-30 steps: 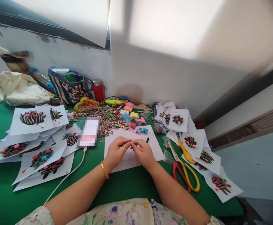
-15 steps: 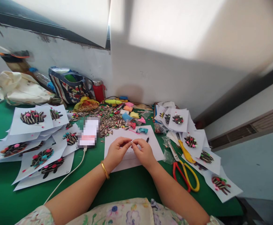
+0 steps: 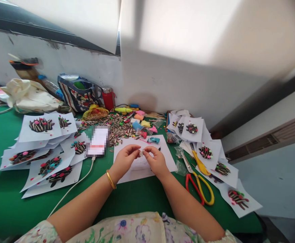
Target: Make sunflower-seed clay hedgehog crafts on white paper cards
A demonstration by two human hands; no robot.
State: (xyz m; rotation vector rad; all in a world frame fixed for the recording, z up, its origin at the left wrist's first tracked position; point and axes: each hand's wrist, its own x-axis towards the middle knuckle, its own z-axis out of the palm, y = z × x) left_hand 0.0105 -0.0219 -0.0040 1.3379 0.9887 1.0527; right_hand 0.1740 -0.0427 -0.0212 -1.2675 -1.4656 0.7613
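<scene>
Above a white sheet of paper (image 3: 122, 175), my left hand (image 3: 127, 158) and my right hand (image 3: 156, 161) meet fingertip to fingertip. Between them is a small whitish piece (image 3: 141, 153), too small to tell what it is made of; thumbs and forefingers of both hands pinch it. A gold bangle (image 3: 111, 179) circles my left wrist. Faint lines show on the paper under my hands. Just beyond my fingers lie a teal lump in a clear wrapper (image 3: 154, 140) and a red one (image 3: 142, 134). The tip of a black pen (image 3: 159, 149) shows beside my right hand.
Striped sunflower seeds (image 3: 119, 126) are heaped behind the paper, near coloured clay lumps (image 3: 137, 126). Scissors (image 3: 200, 189) lie to the right, beside seed pictures (image 3: 210, 152). More seed pictures (image 3: 42, 126), a phone (image 3: 96, 141) and its cable (image 3: 83, 180) are on the left.
My hands have drawn slightly apart, and the whitish piece now shows between my fingertips. The camera view has shifted a little to the left.
</scene>
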